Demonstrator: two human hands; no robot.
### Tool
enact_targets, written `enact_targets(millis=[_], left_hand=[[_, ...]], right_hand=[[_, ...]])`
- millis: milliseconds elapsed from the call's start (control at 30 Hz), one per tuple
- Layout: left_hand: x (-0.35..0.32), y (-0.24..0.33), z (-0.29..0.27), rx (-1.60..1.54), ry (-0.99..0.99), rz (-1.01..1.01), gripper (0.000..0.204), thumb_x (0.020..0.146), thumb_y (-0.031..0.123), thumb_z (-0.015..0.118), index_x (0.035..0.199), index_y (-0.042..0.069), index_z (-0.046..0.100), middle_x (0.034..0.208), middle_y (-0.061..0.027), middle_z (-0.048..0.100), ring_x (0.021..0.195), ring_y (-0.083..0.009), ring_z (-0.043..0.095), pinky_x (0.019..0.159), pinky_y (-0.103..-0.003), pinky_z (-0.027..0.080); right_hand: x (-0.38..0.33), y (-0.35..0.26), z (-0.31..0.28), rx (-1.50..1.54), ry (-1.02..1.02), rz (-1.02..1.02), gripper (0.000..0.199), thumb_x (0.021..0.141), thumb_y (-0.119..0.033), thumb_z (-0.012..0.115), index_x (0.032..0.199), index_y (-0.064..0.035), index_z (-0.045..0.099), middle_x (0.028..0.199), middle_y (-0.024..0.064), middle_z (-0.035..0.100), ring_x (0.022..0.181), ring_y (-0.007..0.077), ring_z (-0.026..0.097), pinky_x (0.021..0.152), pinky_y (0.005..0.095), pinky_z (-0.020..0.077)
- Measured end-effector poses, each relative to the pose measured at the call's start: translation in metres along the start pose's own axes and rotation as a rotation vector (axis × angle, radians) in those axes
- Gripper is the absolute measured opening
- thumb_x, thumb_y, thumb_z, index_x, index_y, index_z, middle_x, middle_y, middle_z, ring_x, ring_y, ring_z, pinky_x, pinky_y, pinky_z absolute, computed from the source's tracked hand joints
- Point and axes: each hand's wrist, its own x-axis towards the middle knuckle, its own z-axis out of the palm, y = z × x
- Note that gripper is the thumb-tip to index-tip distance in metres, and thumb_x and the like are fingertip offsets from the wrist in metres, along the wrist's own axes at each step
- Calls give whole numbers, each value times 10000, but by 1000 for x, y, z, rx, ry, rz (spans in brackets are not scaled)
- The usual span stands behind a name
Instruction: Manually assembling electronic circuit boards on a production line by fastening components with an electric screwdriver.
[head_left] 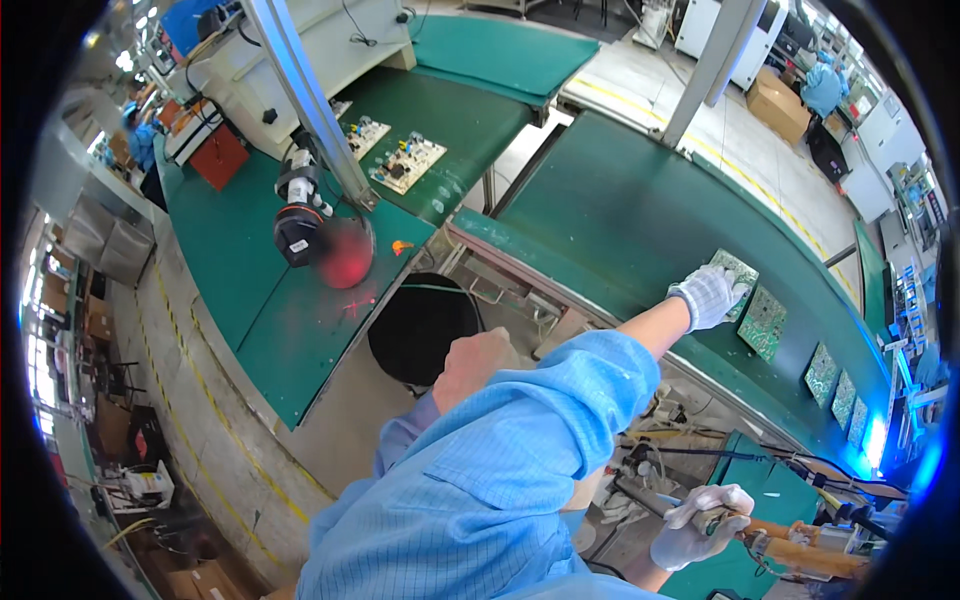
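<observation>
My left hand (pixel 708 297), in a white glove, reaches over the green conveyor belt (pixel 610 190). Its fingers are bent at the lower edge of a green circuit board (pixel 737 264) and appear to grip it. A second circuit board (pixel 763 324) lies right beside it on the belt. Down at the lower right, my right hand (pixel 704 526), also gloved, has its fingers curled round a small dark greenish piece that I cannot make out. A grey tube (pixel 640 494) runs up to this hand, and orange-brown cylindrical parts (pixel 805 550) lie just right of it.
Farther right on the belt lie several more boards (pixel 821 374), near a bright blue light (pixel 876 440). Boards with mounted components (pixel 408 163) rest on the far left belt. A black round bin (pixel 425 330) stands below, beside a black device (pixel 296 235) casting red light.
</observation>
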Motion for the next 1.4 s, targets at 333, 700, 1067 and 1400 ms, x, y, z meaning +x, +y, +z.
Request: enact_targets(millis=[333,700,1067,1400], left_hand=[[-146,-50,-72,-2170,267,-564,406,850,-10,602,1250,-31,536,1142,-129,635,981,-180,639,907,-299,511],[-435,-55,-194,-2354,504,-934,474,858,-29,555,1324,-41,469,1268,-197,572,1138,-314,592,979,-448,489],[-540,-96,-232,-1989,985,-1081,386,905,112,567,1236,-82,531,1197,-178,622,1083,-267,627,966,-383,494],[-534,-103,-251,-2029,998,-1021,420,876,72,608,1253,-85,511,1194,-196,617,1061,-289,637,964,-398,506]], right_hand=[[-6,-16,28,-53,269,118,363,1015,-405,398,996,-51,476,699,18,461,472,48,349,365,155,250],[-13,-9,46,59,254,113,372,996,-394,429,1000,-30,507,698,58,495,409,100,374,331,192,299],[-17,-15,87,165,244,178,419,983,-437,469,939,-25,538,678,63,550,411,90,376,327,188,261],[-23,-15,54,22,-7,65,318,1012,-329,456,1008,-11,469,912,27,485,696,94,478,441,177,327]])
